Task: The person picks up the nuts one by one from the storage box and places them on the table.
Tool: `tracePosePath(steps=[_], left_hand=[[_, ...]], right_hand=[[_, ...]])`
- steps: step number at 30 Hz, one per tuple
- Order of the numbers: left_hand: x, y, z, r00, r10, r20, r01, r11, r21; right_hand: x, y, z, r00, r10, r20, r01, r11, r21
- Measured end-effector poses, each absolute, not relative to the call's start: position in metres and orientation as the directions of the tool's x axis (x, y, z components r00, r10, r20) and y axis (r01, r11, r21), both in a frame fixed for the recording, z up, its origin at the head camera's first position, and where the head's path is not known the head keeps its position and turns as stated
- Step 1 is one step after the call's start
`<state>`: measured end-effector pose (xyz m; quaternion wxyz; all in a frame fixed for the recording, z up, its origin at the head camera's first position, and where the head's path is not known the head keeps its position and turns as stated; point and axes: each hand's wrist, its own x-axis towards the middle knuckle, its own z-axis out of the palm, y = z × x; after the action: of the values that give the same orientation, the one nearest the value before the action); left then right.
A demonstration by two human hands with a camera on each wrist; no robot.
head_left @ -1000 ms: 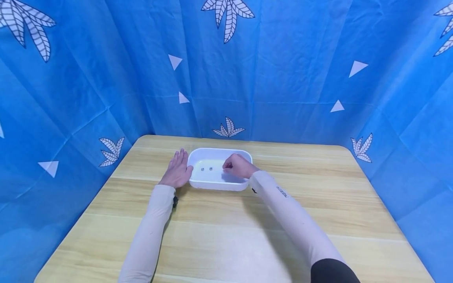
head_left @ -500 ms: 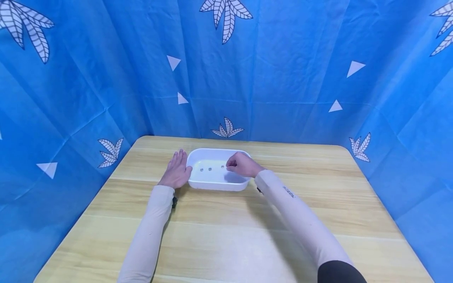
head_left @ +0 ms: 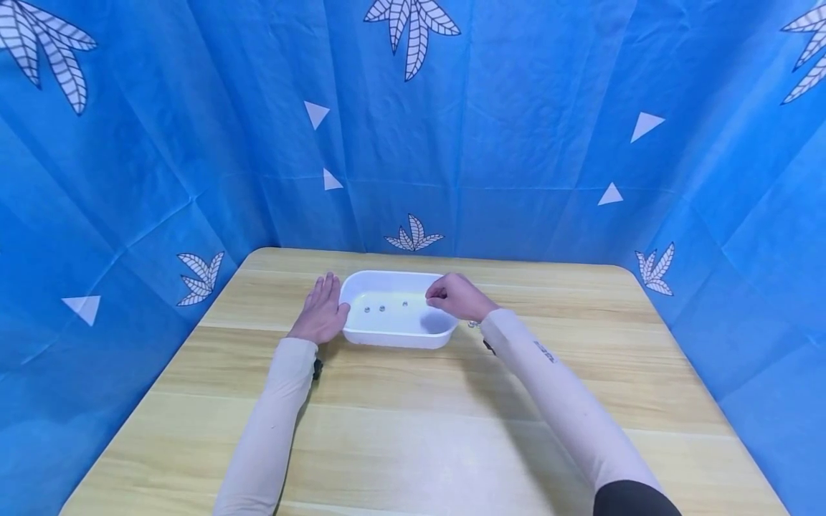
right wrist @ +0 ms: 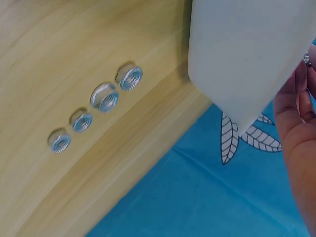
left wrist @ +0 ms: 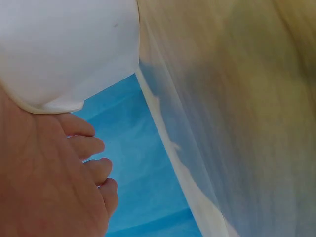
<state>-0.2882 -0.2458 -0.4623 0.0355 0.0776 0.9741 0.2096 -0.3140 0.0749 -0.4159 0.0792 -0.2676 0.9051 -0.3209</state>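
Note:
My left hand [head_left: 317, 315] lies flat with fingers stretched along the left end of a white plastic tub [head_left: 390, 338], its thumb against the rim. Three small metal nuts sit apart in a row on the tub floor, among them the left nut [head_left: 367, 309], middle nut [head_left: 382, 309] and right nut [head_left: 404, 304]. Over the tub's right end, my right hand [head_left: 459, 297] has its fingers curled; in the right wrist view a shiny nut [right wrist: 307, 60] shows pinched at its fingertips. The tub's wall hides its inside in both wrist views.
Several flange nuts [right wrist: 105, 97] stand in a line on the wooden table [head_left: 413, 430], right of the tub; in the head view my right sleeve [head_left: 548, 380] partly covers them. A blue patterned curtain [head_left: 529, 129] encloses the table at the back and sides.
My right hand has moved right and up from the tub's middle, uncovering the third nut. Nuts on the table have come into sight beside the sleeve. The left hand has stayed put.

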Motion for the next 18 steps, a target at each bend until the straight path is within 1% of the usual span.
tracePosePath(steps=[10,18], left_hand=[[-0.290,-0.248,-0.465,-0.985,0.170,-0.036,0.141,0.904,0.404],[-0.289,-0.247,-0.464,-0.985,0.171,-0.036,0.141,0.902,0.407]], right_hand=[[-0.314,0.095,-0.416,-0.860,-0.508,0.050,-0.416,0.641,-0.644],[-0.310,0.111,-0.415,-0.869,-0.484,0.101,-0.422,0.620,-0.661]])
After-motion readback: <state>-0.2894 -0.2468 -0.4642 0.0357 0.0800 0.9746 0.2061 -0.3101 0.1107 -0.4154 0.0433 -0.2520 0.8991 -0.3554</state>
